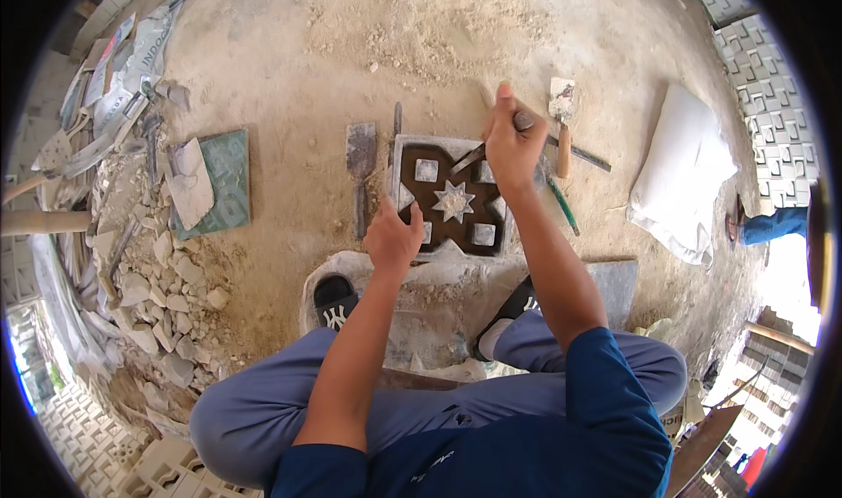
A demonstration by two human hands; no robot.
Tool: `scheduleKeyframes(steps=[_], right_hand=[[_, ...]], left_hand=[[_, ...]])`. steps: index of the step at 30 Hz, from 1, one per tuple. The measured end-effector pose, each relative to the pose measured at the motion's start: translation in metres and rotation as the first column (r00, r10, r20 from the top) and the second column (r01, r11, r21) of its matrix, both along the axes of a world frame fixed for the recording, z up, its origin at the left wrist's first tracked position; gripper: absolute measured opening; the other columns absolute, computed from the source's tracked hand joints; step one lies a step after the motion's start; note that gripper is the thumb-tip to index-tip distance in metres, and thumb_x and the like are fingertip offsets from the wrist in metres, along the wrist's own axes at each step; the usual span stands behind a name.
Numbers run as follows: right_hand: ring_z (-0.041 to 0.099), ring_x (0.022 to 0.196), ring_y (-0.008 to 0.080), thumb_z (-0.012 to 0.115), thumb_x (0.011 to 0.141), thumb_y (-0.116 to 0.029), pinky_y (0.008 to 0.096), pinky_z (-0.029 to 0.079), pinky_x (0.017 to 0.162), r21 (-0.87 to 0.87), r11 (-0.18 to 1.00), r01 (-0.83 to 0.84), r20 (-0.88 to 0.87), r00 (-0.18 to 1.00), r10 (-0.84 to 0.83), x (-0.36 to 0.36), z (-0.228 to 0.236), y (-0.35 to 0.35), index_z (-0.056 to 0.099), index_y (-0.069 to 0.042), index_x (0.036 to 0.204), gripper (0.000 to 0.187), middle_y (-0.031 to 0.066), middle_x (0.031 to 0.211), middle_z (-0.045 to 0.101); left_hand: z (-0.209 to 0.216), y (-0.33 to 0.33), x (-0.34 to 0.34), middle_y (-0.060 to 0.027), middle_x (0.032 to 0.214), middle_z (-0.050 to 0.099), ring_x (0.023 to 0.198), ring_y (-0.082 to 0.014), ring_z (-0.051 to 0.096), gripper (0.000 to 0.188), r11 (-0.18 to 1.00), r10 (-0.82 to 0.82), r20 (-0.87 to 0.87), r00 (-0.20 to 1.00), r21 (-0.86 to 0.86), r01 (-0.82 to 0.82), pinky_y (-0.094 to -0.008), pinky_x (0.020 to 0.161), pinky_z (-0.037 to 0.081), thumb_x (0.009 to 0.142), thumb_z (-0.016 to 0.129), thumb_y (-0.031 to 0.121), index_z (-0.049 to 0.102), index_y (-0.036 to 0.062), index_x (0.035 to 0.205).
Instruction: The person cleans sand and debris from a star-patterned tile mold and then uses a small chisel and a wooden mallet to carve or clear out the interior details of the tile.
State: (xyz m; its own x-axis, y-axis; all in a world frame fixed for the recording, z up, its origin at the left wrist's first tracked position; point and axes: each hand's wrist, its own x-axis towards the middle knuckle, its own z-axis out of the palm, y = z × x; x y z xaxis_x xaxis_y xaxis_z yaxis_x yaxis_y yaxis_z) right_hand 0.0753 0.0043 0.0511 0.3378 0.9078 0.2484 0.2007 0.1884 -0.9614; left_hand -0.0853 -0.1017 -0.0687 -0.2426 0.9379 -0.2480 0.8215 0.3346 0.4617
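Between my feet lies a square, pale-rimmed mould (396,167) with dark, smooth mortar-like filling, an eight-pointed star (453,202) in the middle and raised square blocks (426,170). My left hand (392,238) grips the mould's near-left rim, its thumb over the inner side and its forefinger along the edge; the other fingers are curled. Over the far-right corner, my right hand (516,147) is closed around the round handle of a small trowel-like tool (467,160). The tool's narrow metal end slants down to the filling beside the star; my fist hides part of its shape.
Left of the mould lies a flat scraper (360,152); a thin bar (397,121) stands by it. To the right are a wood-handled trowel (563,121), a green-handled tool (563,205) and a white sack (684,174). Rubble (167,296) and a green board (230,182) lie left.
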Motion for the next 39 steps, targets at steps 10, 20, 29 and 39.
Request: scheduleKeyframes(steps=[10,20,29,39], right_hand=[[0.028,0.052,0.0038,0.055,0.106,-0.025,0.029,0.021,0.045,0.08,0.995,-0.064,-0.225,0.971,0.081,0.0,0.02,-0.023,0.038,-0.004,0.061,0.053,-0.0075,0.054,0.034],[0.031,0.054,0.002,0.056,0.105,-0.023,0.0273,0.022,0.046,0.098,0.985,-0.145,-0.091,0.984,0.154,0.01,-0.012,-0.035,0.041,-0.005,0.059,0.052,-0.0061,0.054,0.037],[0.03,0.051,0.0026,0.058,0.104,-0.022,0.0269,0.022,0.045,0.064,0.997,-0.031,0.012,0.999,0.03,0.015,-0.028,-0.012,0.044,-0.005,0.059,0.05,-0.0071,0.053,0.036],[0.031,0.049,0.0027,0.059,0.103,-0.017,0.027,0.021,0.044,-0.054,0.982,-0.18,-0.053,0.983,0.178,0.006,0.002,-0.006,0.043,-0.007,0.058,0.048,-0.0065,0.053,0.037]], left_hand=[[-0.002,0.001,-0.001,-0.0251,0.102,0.07,0.094,-0.044,0.069,0.062,0.998,0.031,0.021,0.999,0.048,-0.032,-0.0541,0.08,0.055,0.092,0.059,0.051,0.056,0.0006,0.129],[0.006,0.0,0.006,-0.0246,0.104,0.07,0.094,-0.0429,0.069,0.065,1.0,0.0,0.026,1.0,0.008,0.0,-0.0532,0.079,0.056,0.092,0.058,0.051,0.055,-0.0009,0.131],[-0.001,-0.001,0.006,-0.0266,0.102,0.07,0.094,-0.0438,0.069,0.064,1.0,-0.005,0.028,1.0,0.031,0.004,-0.0541,0.081,0.055,0.092,0.059,0.051,0.056,-0.002,0.129],[-0.004,-0.002,-0.003,-0.0271,0.103,0.07,0.096,-0.0438,0.069,0.064,0.999,0.025,0.001,1.0,0.041,-0.025,-0.0538,0.083,0.055,0.093,0.058,0.051,0.056,-0.0005,0.13]])
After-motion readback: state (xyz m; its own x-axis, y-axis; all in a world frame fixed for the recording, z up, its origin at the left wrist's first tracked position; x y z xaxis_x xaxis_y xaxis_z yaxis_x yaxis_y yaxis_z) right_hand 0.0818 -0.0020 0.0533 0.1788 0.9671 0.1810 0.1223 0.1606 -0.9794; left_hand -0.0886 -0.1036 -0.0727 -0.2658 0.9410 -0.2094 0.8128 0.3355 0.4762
